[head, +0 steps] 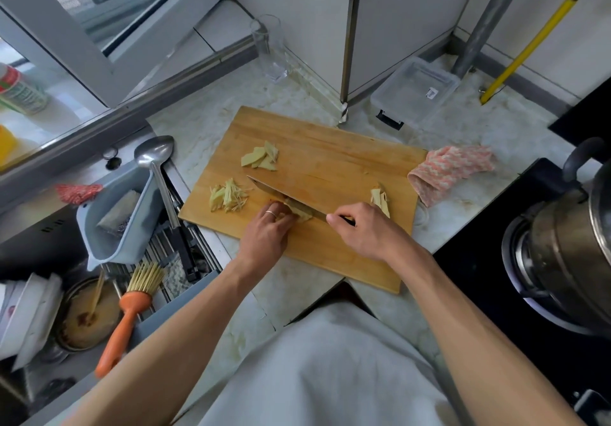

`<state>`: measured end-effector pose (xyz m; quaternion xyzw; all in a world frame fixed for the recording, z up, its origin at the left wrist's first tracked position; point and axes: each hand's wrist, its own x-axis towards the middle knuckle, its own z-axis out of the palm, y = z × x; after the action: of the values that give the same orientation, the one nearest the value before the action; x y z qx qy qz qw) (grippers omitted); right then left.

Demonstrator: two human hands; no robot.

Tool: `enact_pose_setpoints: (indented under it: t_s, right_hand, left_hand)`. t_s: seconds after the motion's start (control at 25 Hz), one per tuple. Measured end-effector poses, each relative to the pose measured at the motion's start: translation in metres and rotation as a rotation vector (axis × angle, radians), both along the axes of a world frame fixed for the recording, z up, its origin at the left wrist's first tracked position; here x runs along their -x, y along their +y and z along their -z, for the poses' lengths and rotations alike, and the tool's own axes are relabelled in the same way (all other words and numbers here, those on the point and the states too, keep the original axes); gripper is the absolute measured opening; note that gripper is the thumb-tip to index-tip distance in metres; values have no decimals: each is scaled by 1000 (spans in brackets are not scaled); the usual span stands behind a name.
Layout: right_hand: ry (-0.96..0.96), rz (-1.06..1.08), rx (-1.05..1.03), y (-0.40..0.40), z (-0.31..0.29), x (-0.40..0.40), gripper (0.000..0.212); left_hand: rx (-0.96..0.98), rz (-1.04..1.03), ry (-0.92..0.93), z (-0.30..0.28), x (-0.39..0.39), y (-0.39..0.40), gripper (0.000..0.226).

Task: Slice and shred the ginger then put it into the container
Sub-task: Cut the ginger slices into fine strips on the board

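Three piles: I see ginger slices (261, 160) at 11 o'clock on the board (330, 148), shreds (228, 196) at 9 o'clock, more strips (381, 201) at 3 o'clock.
Piece in work: a ginger stack (301, 213) at the board's near middle, under the knife (284, 196).
Left hand (266, 234): fingers curled down, pinning the stack just beside the blade.
Right hand (360, 230): wrapped round the knife handle, blade lying across the stack.
Handling: I judge the ginger light, firm and fibrous, damp on cut faces, so thin slices may slide; best pinned from above with knuckles toward the blade. Shreds look wispy and would scatter; I'd scoop them on the blade flat.
Container (415, 91): clear plastic tub, rectangular, at 1 o'clock beyond the board, on the counter (489, 128); no ginger in it that I can see.
Materials: board is smooth pale wood; counter is mottled stone; blade is plain steel.
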<state>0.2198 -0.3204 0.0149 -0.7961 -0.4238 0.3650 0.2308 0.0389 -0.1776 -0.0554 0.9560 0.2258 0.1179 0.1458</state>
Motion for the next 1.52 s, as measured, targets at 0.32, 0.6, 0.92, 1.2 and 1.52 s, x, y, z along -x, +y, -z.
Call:
enact_pose_setpoints:
  t_s: [0.32, 0.6, 0.92, 1.2, 1.52]
  right_hand:
    - [-19, -22, -2, 5, -1, 12, 40]
    - [25, 0, 0, 5, -2, 10, 36]
    - [-154, -78, 7, 3, -10, 14, 43]
    - [10, -28, -6, 8, 1, 3, 37]
    - [106, -29, 2, 13, 4, -10, 35]
  left_hand:
    - [115, -162, -109, 4, -4, -10, 31]
    - [120, -163, -102, 2, -6, -14, 27]
    - [-75, -107, 48, 3, -2, -20, 45]
    - [-65, -104, 94, -2, 2, -19, 61]
    - [-48, -54, 81, -4, -2, -7, 52]
